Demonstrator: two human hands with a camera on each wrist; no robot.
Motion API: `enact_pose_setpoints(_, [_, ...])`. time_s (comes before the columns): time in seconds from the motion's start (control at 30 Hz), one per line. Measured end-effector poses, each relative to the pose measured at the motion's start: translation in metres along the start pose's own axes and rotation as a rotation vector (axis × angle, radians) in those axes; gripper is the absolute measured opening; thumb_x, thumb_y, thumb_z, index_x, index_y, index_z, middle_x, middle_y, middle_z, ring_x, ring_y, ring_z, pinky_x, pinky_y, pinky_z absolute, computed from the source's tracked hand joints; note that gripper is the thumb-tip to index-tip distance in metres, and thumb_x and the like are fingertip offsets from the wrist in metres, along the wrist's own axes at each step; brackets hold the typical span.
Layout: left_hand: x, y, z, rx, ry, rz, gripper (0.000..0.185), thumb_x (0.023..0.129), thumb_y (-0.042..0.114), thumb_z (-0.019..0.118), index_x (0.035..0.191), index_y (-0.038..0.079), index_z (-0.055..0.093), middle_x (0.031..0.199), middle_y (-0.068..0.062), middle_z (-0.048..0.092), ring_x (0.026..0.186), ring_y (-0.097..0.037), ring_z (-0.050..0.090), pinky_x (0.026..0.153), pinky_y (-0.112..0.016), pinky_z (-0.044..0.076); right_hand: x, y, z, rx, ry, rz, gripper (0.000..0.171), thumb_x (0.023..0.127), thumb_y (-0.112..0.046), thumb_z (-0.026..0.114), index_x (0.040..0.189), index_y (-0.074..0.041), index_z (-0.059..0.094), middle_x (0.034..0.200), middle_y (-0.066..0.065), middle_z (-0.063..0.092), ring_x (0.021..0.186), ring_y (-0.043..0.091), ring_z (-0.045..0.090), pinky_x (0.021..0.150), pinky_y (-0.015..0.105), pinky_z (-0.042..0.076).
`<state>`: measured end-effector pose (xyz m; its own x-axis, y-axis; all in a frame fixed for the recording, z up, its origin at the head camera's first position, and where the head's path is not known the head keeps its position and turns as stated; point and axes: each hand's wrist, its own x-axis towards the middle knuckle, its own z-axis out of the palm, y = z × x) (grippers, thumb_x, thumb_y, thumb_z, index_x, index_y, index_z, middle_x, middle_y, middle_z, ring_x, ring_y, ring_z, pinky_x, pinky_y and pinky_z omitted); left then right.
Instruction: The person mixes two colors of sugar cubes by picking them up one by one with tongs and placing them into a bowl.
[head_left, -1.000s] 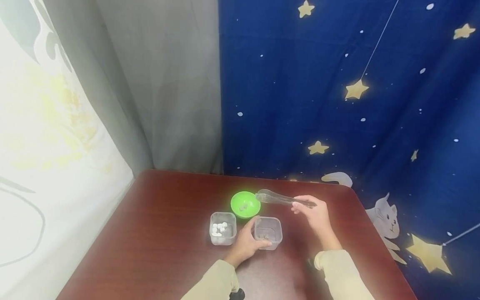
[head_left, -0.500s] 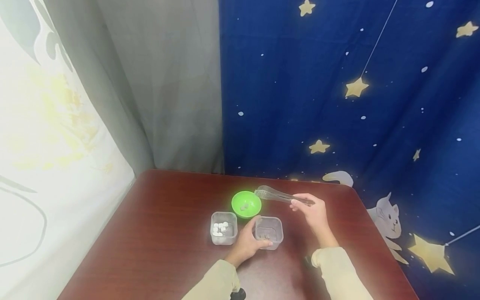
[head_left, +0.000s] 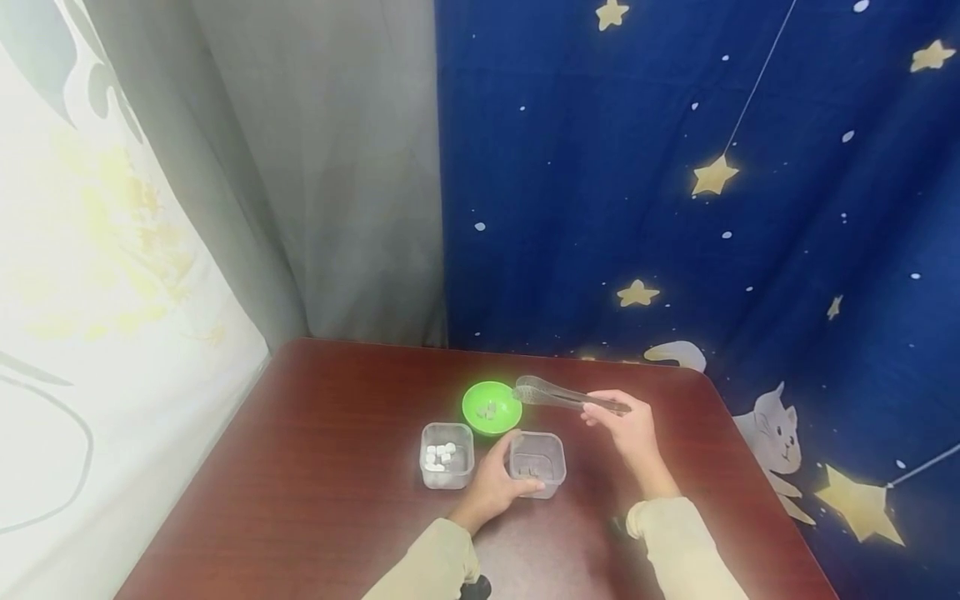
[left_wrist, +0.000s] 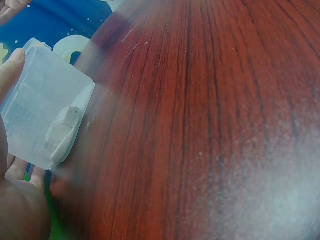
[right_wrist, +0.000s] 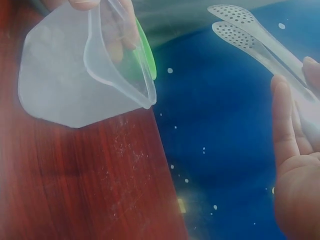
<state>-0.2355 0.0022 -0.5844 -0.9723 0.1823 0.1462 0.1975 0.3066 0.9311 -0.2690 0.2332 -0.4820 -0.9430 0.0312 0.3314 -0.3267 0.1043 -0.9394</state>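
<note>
My right hand (head_left: 624, 423) grips clear plastic tongs (head_left: 551, 393) by the handle end, raised over the table. Their perforated tips (right_wrist: 232, 35) stand slightly apart with nothing between them, close to the right rim of a green bowl (head_left: 472, 398). Several small greyish pieces (head_left: 491, 411) lie in that bowl. With thumb and fingers, my left hand (head_left: 495, 483) holds a clear square container (head_left: 551, 458) in front of the bowl. Greyish blocks (left_wrist: 62, 129) show through its wall at the bottom in the left wrist view.
To the left of my left hand stands a second clear container (head_left: 459, 478), holding several white pieces (head_left: 441, 454). All of it is on a dark red wooden table (head_left: 322, 433). A grey curtain (head_left: 352, 183) and a blue starry curtain (head_left: 570, 183) hang behind.
The tongs lifted a little at the bowl's rim, then lowered slightly. The greyish pieces in the bowl lie differently and look like more than before. My left hand and the container stayed put.
</note>
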Motion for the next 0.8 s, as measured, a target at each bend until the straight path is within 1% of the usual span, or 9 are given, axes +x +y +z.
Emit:
enact_pose_setpoints(0.03, [0.000, 0.000, 0.000, 0.001, -0.002, -0.005, 0.095, 0.065, 0.033, 0.090, 0.144, 0.011, 0.043, 0.134, -0.007, 0.056, 0.120, -0.024, 0.052, 0.103, -0.045, 0.039, -0.001, 0.000, -0.001, -0.005, 0.003, 0.004, 0.025, 0.082, -0.003, 0.077, 0.102, 0.009, 0.068, 0.076, 0.017, 0.071, 0.072, 0.046, 0.066, 0.065, 0.036, 0.058])
enact_pose_setpoints(0.13, [0.000, 0.000, 0.000, 0.002, -0.003, -0.011, 0.094, 0.065, 0.034, 0.089, 0.145, 0.013, 0.043, 0.134, -0.006, 0.055, 0.120, -0.023, 0.052, 0.103, -0.044, 0.039, -0.003, 0.001, -0.004, -0.010, -0.001, 0.022, 0.026, 0.081, -0.004, 0.078, 0.101, 0.009, 0.069, 0.076, 0.016, 0.071, 0.072, 0.046, 0.066, 0.065, 0.037, 0.058])
enact_pose_setpoints(0.33, [-0.001, 0.002, -0.001, 0.016, 0.000, -0.006, 0.094, 0.065, 0.035, 0.089, 0.144, 0.013, 0.044, 0.136, -0.005, 0.055, 0.122, -0.023, 0.051, 0.104, -0.045, 0.038, -0.009, 0.003, -0.011, -0.022, -0.034, 0.070, 0.028, 0.081, -0.002, 0.077, 0.103, 0.012, 0.067, 0.079, 0.013, 0.072, 0.069, 0.031, 0.070, 0.066, 0.042, 0.058])
enact_pose_setpoints(0.4, [0.000, 0.002, -0.001, 0.017, 0.000, 0.004, 0.094, 0.065, 0.036, 0.089, 0.144, 0.012, 0.044, 0.136, -0.006, 0.055, 0.123, -0.025, 0.050, 0.104, -0.045, 0.038, -0.012, 0.004, -0.013, -0.041, -0.051, 0.075, 0.028, 0.082, -0.003, 0.076, 0.103, 0.012, 0.067, 0.079, 0.013, 0.072, 0.069, 0.027, 0.070, 0.065, 0.040, 0.058])
enact_pose_setpoints(0.57, [-0.001, 0.003, -0.001, 0.008, -0.004, 0.006, 0.090, 0.066, 0.033, 0.090, 0.142, 0.015, 0.046, 0.135, -0.007, 0.056, 0.123, -0.025, 0.050, 0.105, -0.046, 0.037, -0.019, 0.007, -0.017, -0.068, -0.077, 0.097, 0.025, 0.082, -0.004, 0.077, 0.102, 0.009, 0.068, 0.078, 0.015, 0.071, 0.069, 0.029, 0.069, 0.065, 0.034, 0.058])
enact_pose_setpoints(0.67, [-0.001, 0.003, -0.001, 0.011, -0.007, 0.005, 0.091, 0.066, 0.032, 0.090, 0.143, 0.014, 0.045, 0.134, -0.007, 0.056, 0.122, -0.026, 0.051, 0.104, -0.046, 0.038, -0.023, 0.010, -0.019, -0.068, -0.095, 0.090, 0.025, 0.083, -0.003, 0.076, 0.102, 0.009, 0.068, 0.078, 0.017, 0.071, 0.070, 0.034, 0.069, 0.066, 0.034, 0.058])
enact_pose_setpoints(0.8, [-0.001, 0.003, -0.001, 0.001, -0.015, 0.003, 0.093, 0.066, 0.032, 0.090, 0.144, 0.016, 0.043, 0.130, -0.006, 0.059, 0.119, -0.025, 0.053, 0.104, -0.045, 0.038, -0.029, 0.014, -0.021, -0.058, -0.126, 0.087, 0.024, 0.082, 0.001, 0.075, 0.102, 0.012, 0.066, 0.079, 0.020, 0.070, 0.071, 0.035, 0.068, 0.065, 0.036, 0.058])
